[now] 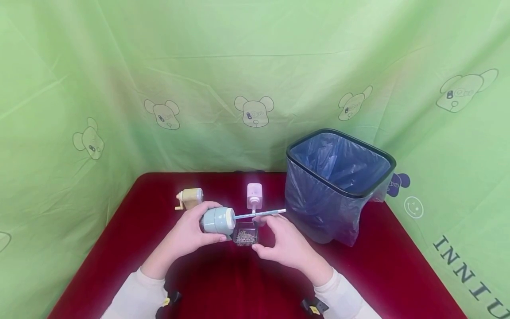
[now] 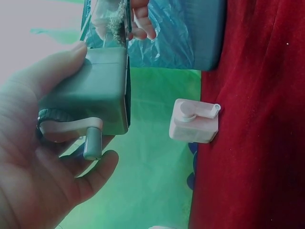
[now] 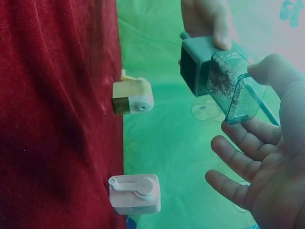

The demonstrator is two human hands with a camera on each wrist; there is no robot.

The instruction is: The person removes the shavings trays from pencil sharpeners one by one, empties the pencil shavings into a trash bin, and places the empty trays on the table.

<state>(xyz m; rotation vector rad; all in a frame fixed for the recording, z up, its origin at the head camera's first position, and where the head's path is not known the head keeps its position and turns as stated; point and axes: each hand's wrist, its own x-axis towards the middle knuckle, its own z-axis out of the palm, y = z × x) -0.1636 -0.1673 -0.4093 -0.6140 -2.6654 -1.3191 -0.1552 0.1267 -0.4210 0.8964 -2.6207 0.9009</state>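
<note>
My left hand [image 1: 185, 230] grips a blue-green hand-crank pencil sharpener [image 1: 217, 220], tilted on its side above the table, thumb along its body. Its crank [image 2: 93, 143] points back toward the palm in the left wrist view. A light blue pencil [image 1: 264, 213] sticks out of its front, passing over the right hand's fingers. With thumb and fingertips, my right hand [image 1: 287, 241] pinches a clear shavings drawer [image 3: 245, 98]. Grey-brown shavings [image 3: 220, 78] lie in it. The drawer is against or close beside the sharpener's dark open end [image 3: 189, 71]; whether they touch, I cannot tell.
A yellow crank sharpener [image 1: 192, 196] stands on the red-covered table [image 1: 151, 186] at back left. Behind the hands is a pink one [image 1: 254, 195] with its crank forward. At right stands a bin [image 1: 324, 199] lined with a blue bag. Green printed cloth [image 1: 215, 79] hangs around.
</note>
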